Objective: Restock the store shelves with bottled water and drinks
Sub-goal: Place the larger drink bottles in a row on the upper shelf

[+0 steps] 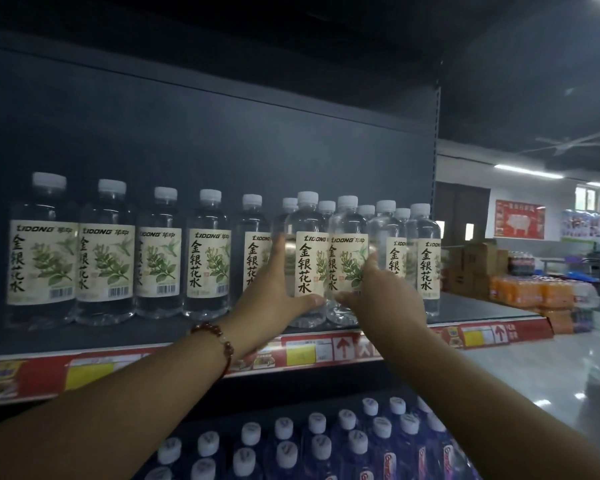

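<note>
Bottles of clear water with cream labels are being kept upright in a row along the dark shelf point(118, 337), white caps up. Two of them are being held at the front edge of that shelf, side by side and touching. The left bottle point(307, 258) is being gripped by the left hand point(274, 292), with the thumb laid across its lower front and the fingers reaching up and round its left side. The right bottle point(347, 261) is being gripped by the right hand point(381, 296), with the thumb pressed low on its front and the fingers wrapped round its right side. Both bottles are being shown with their bases at shelf level; whether they are resting fully on it cannot be told. A beaded bracelet point(219, 341) is being worn on the left wrist. Red and yellow price tags point(302, 351) are being displayed along the shelf lip. Below, capped bottles in a pack point(312, 441) are being stored on the lower level.
</note>
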A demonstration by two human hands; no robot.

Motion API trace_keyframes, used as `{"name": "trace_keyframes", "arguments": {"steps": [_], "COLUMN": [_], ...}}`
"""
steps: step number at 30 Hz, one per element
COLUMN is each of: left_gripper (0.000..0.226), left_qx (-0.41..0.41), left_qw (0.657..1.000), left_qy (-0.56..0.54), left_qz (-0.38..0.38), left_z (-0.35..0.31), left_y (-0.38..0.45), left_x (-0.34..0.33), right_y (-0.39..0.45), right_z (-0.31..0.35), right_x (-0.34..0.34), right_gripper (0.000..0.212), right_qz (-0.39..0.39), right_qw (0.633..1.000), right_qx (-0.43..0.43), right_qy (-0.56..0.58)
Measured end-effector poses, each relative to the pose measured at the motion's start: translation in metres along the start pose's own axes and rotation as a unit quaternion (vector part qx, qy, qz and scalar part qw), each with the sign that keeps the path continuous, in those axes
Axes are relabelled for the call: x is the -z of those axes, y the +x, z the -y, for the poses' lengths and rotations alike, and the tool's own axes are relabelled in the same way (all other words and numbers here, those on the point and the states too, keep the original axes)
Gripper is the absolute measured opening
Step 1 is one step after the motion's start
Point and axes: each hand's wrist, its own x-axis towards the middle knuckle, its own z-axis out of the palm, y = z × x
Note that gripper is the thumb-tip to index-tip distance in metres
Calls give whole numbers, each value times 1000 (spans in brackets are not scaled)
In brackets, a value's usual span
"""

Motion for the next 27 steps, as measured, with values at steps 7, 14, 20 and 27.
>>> {"name": "trace_keyframes", "arguments": {"steps": [7,14,20,27], "left_gripper": [103,94,98,76], "left_qx": [16,44,57,-45], "left_qw": [998,993,987,949], "left_qy": [49,99,150,312], "left_qz": [-19,-45,-4,19], "left_z": [-2,-1,-6,-37], "left_y": [-3,0,-8,-88], "left_x": [-6,-14,-8,-26], "right_y": [-8,-22,-42,-98], "right_z": [-2,-2,-12,-62], "right_x": [-1,1,29,52], "right_gripper": [49,52,55,59], "right_qz": [55,44,145,170], "right_qw": [996,999,985,981], "right_qx": [20,-12,46,96], "right_qy": [-60,12,78,-3]}}
